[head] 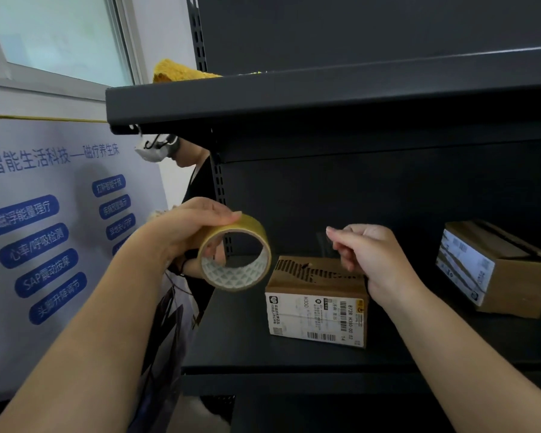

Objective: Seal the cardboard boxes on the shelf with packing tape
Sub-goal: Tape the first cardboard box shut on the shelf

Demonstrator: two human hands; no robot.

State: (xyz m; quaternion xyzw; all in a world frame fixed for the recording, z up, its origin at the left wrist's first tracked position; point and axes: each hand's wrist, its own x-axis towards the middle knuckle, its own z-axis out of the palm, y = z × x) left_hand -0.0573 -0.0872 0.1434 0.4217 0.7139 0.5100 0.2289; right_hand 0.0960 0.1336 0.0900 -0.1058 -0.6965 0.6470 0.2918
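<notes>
The left hand [185, 232] grips a tan packing tape roll [235, 256], its open core facing the camera. The right hand [366, 254] pinches a clear tape end. Beyond, 2 rectangular cardboard boxes, one labelled [317, 303], one angled [494, 270], sit on the dark metal shelf [231, 339].

A window [60, 35] fills the eleven o'clock corner. Below it, at nine o'clock, hangs a white poster [60, 220] with blue labels. A yellow cloth [177, 71] lies at twelve o'clock, and another person [194, 182] in a black top stands beside the poster.
</notes>
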